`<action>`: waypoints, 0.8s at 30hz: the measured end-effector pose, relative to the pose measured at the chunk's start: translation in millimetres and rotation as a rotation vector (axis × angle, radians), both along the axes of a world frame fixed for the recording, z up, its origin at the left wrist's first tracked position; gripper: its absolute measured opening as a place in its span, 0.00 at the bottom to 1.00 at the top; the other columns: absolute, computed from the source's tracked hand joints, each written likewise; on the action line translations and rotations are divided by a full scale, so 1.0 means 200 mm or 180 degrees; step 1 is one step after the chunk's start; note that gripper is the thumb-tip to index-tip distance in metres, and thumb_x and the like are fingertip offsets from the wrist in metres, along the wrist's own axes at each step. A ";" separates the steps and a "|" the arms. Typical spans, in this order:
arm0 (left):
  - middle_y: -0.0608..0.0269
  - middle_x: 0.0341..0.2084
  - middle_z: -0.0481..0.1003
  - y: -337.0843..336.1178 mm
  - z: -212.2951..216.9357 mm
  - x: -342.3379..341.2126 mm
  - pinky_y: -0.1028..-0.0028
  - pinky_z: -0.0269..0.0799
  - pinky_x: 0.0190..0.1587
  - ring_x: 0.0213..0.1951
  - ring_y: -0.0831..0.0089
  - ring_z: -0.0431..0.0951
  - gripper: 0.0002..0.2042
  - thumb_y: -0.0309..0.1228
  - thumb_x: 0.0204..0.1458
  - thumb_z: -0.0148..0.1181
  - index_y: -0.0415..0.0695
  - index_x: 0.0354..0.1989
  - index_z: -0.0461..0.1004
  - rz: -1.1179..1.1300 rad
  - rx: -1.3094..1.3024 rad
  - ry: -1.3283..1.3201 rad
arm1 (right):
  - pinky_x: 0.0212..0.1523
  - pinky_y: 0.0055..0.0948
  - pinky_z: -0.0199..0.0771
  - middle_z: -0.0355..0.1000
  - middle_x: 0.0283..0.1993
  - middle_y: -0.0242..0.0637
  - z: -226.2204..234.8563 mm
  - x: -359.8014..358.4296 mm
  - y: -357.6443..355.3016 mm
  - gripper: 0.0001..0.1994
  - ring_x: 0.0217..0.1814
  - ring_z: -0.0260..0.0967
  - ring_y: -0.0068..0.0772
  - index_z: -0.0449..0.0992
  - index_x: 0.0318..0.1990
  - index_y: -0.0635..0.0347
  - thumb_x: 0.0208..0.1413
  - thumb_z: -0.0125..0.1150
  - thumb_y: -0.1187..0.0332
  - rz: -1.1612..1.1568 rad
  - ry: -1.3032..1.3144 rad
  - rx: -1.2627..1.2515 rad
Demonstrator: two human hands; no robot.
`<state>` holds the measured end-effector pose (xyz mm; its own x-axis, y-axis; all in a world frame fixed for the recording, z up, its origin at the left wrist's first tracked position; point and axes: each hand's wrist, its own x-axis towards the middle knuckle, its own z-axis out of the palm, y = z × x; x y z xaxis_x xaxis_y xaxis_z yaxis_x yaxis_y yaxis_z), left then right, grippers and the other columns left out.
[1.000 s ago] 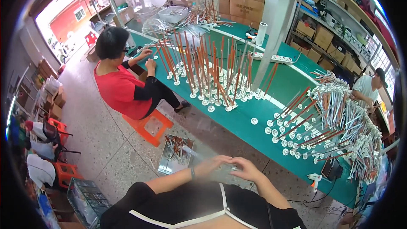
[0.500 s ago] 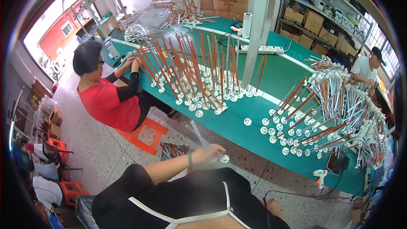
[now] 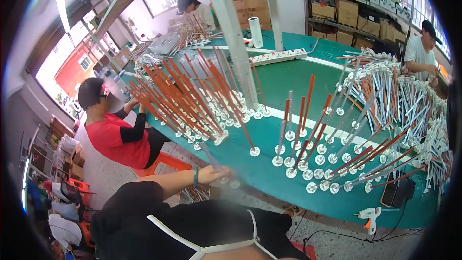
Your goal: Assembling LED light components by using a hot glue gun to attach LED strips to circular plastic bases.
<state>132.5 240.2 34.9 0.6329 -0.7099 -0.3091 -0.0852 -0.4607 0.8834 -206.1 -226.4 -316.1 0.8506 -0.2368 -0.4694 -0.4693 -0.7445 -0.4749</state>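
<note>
My left hand [image 3: 217, 175] reaches out to the near edge of the green table [image 3: 269, 175]. Its fingers are closed on a thin grey rod [image 3: 209, 155] that slants up and to the left. A white disc base [image 3: 234, 183] sits at the rod's lower end, just right of the hand. Hand and rod are blurred. A teal band [image 3: 196, 177] circles that wrist. My right hand is out of sight. Just beyond the hand, a single orange rod on a white disc [image 3: 254, 151] stands on the table.
Dense clusters of orange rods [image 3: 187, 101] and grey rods [image 3: 385, 96] stand on the table. A white post [image 3: 236, 38], a power strip [image 3: 279, 57] and a white roll [image 3: 255, 31] are there too. A glue gun [image 3: 368, 214] hangs at the front edge. A person in red [image 3: 118, 137] sits left; two others work farther off.
My two hands were together near my lap; the left one has since stretched forward to the table edge with the rod, and the right hand has dropped out of view. My head has turned right.
</note>
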 end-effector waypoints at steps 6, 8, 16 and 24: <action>0.66 0.39 0.73 -0.10 -0.07 0.07 0.74 0.67 0.46 0.39 0.78 0.69 0.18 0.42 0.66 0.40 0.44 0.48 0.74 -0.0143 0.0182 0.0171 | 0.44 0.41 0.73 0.76 0.37 0.45 -0.03 0.24 -0.15 0.18 0.41 0.74 0.46 0.78 0.40 0.59 0.50 0.61 0.54 0.0060 -0.0178 0.0249; 0.66 0.40 0.74 -0.15 -0.06 0.08 0.74 0.67 0.46 0.40 0.77 0.70 0.19 0.43 0.65 0.40 0.45 0.48 0.74 -0.0367 0.0021 -0.0455 | 0.45 0.41 0.73 0.76 0.37 0.45 -0.01 0.32 -0.25 0.18 0.41 0.74 0.45 0.78 0.40 0.59 0.51 0.61 0.54 0.0125 -0.0225 0.0291; 0.62 0.38 0.74 -0.22 -0.13 0.09 0.71 0.66 0.50 0.42 0.72 0.71 0.18 0.42 0.64 0.43 0.43 0.43 0.77 0.0153 0.0177 0.0098 | 0.45 0.40 0.73 0.76 0.38 0.43 0.15 0.56 -0.67 0.17 0.42 0.74 0.42 0.78 0.40 0.58 0.51 0.61 0.55 0.0628 -0.0270 0.0311; 0.57 0.41 0.71 -0.16 -0.12 0.08 0.67 0.61 0.56 0.48 0.65 0.69 0.22 0.44 0.65 0.39 0.42 0.45 0.77 -0.0108 -0.0055 -0.0254 | 0.45 0.38 0.73 0.76 0.38 0.41 0.16 0.87 -0.63 0.17 0.42 0.74 0.39 0.78 0.41 0.58 0.52 0.61 0.55 0.1008 -0.0303 0.0339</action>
<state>148.3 207.4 10.0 0.6305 -0.7361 -0.2462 -0.1709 -0.4411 0.8810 -32.8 -352.9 -284.1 0.9152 0.0919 -0.3924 -0.1729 -0.7899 -0.5883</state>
